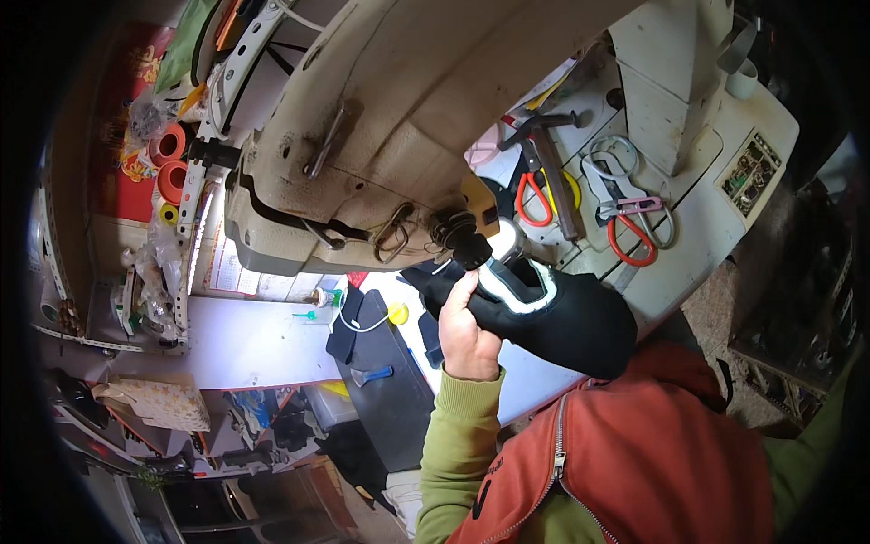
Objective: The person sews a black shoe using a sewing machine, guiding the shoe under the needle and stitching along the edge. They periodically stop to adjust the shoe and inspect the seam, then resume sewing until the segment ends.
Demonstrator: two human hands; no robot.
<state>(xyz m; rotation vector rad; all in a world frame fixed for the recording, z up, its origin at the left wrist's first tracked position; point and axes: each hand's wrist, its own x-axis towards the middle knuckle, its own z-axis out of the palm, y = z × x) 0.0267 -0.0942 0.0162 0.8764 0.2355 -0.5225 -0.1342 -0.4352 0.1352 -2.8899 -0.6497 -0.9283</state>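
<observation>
A black shoe [580, 322] with a white-edged opening sits at the sewing machine [353, 154], below its dark round tension knob [470, 250]. My left hand [468, 340] is closed on the near left side of the shoe, one finger or thumb pointing up close to the knob. Its other fingers are partly hidden. A bright lamp light falls on the shoe opening. My right hand is out of the picture; only its green sleeve [807, 462] shows at the right edge.
Behind the shoe lie a hammer [553, 177], red-handled scissors [632, 240] and other tools on the machine bed. Left of my hand are a dark board [385, 385] and a blue-handled tool [376, 374]. A metal rack with orange spools [170, 181] stands far left.
</observation>
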